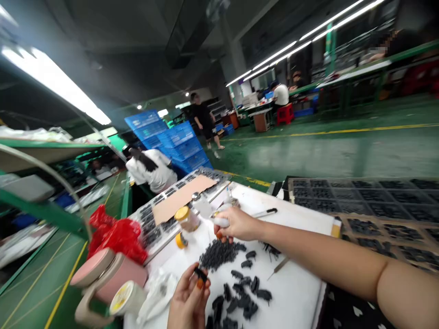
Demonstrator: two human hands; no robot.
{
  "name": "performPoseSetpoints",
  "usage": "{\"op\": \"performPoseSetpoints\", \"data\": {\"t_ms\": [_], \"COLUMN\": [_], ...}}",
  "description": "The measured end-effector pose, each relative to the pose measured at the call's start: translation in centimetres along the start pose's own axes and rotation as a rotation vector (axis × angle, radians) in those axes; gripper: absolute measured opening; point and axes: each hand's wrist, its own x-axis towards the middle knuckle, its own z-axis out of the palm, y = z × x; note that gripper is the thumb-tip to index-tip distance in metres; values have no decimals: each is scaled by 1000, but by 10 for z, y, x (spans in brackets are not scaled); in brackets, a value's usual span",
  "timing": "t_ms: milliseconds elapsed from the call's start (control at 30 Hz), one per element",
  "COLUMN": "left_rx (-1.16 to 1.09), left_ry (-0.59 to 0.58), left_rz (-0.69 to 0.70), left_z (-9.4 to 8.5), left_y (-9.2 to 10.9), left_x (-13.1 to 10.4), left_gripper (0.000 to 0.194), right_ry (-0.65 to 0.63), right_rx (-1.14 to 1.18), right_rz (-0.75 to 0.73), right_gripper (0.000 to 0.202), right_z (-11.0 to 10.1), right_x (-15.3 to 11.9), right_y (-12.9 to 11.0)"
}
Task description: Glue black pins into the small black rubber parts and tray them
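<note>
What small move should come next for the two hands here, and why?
Probably bring the right hand back toward the left hand. The left hand pinches a small black part at its fingertips, while the right hand holds a small white applicator-like item above the pile of tiny black pieces, apart from that part.

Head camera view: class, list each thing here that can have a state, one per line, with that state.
Left hand: pinching a small black plastic part.
Right hand: closed around a small white bottle.
Yellow-capped clear jar: upright, capped.
Red plastic bag: crumpled.
Brown cardboard sheet: lying flat on grey trays.
</note>
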Motion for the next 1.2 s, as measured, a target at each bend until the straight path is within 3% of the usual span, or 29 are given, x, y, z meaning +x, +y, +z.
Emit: {"op": "performPoseSetpoints", "data": {"t_ms": [133, 233, 467, 767, 1067, 1200], "left_rx": [-174, -217, -223, -211, -189, -153], "left_ry": [21, -2, -72, -84, -56, -5], "left_rz": [-40, -61, -72, -90, -72, -46], "left_z": [17, 18, 17, 19, 20, 19], "left_y": [6, 3, -4, -7, -6, -8], "left_x": [-14, -12, -13, -12, -13, -12], "left_gripper": [54, 40, 25, 23, 26, 27], "right_ry": [-43, 15, 79, 114, 173, 223], "right_rx": [229, 321, 135, -18, -28, -193], "right_rz": [-25, -86, -158, -403, -362, -315], "right_gripper": [8, 12, 13, 8, 13, 18], "right_z": [23, 30, 35, 44, 42, 21], "right_x": [-2, -10, -30, -36, -37, -24], "right_y": [-8, -9, -5, -3, -1, 7]}}
